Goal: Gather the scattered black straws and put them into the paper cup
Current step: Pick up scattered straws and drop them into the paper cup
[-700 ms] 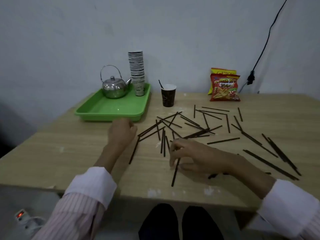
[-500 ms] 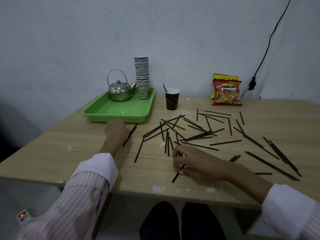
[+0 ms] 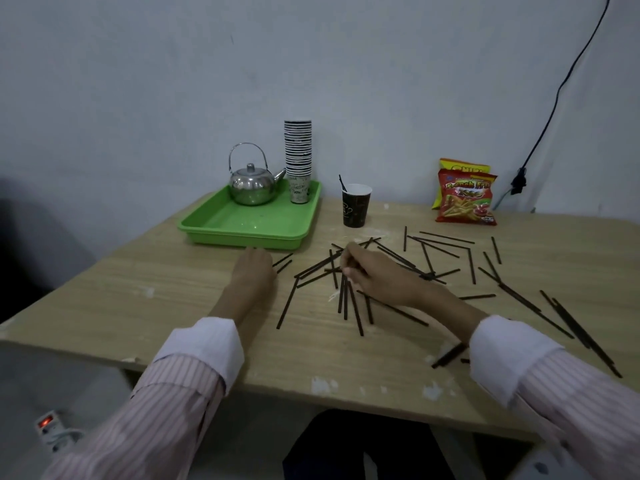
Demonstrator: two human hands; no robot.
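Observation:
Several black straws (image 3: pixel 446 247) lie scattered over the wooden table (image 3: pixel 138 306), from the middle to the right edge. The dark paper cup (image 3: pixel 355 212) stands behind them beside the tray, with one straw (image 3: pixel 343 183) sticking out of it. My right hand (image 3: pixel 372 273) rests on the central pile, its fingertips pinched on a black straw (image 3: pixel 344 296) that runs back toward me. My left hand (image 3: pixel 255 271) lies palm down on the table just in front of the tray, holding nothing; two short straws (image 3: pixel 283 263) lie just to its right.
A green tray (image 3: pixel 242 226) at the back left carries a steel kettle (image 3: pixel 254 183) and a tall stack of paper cups (image 3: pixel 298 161). Two snack bags (image 3: pixel 465 197) lean on the wall at the back right. A black cable (image 3: pixel 540 133) hangs there.
My right hand moved forward from the near edge to the middle pile, with a straw pinched in it. My left hand shifted slightly toward the tray. The view tilted downward.

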